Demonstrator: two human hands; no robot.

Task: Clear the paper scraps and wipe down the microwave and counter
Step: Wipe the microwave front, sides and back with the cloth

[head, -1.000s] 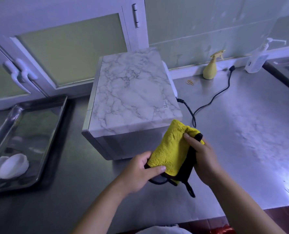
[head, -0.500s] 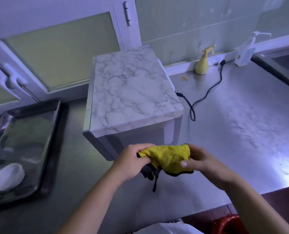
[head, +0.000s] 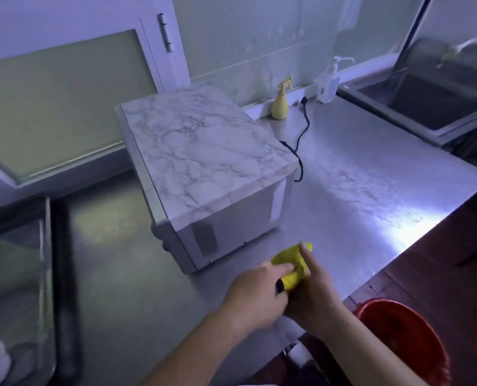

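Observation:
A yellow cloth with black backing (head: pixel 290 259) is bunched between both hands, just above the steel counter (head: pixel 357 174) in front of the microwave's near corner. My left hand (head: pixel 255 293) grips its lower end, fingers curled over it. My right hand (head: pixel 313 291) holds it from the right, with one finger stretched up along the cloth. The microwave (head: pixel 201 151) has a marble-patterned top and sits at an angle on the counter. No paper scraps show on the counter.
A yellow spray bottle (head: pixel 280 103) and a pump bottle (head: pixel 327 84) stand by the back wall. The black power cord (head: pixel 301 140) trails behind the microwave. A sink (head: pixel 426 107) lies at right, a metal tray (head: pixel 47 246) at left, a red bucket (head: pixel 404 341) below the counter edge.
The cloth went from spread flat to folded, then bunched small between my hands. My view has shifted right, bringing the sink and red bucket into view.

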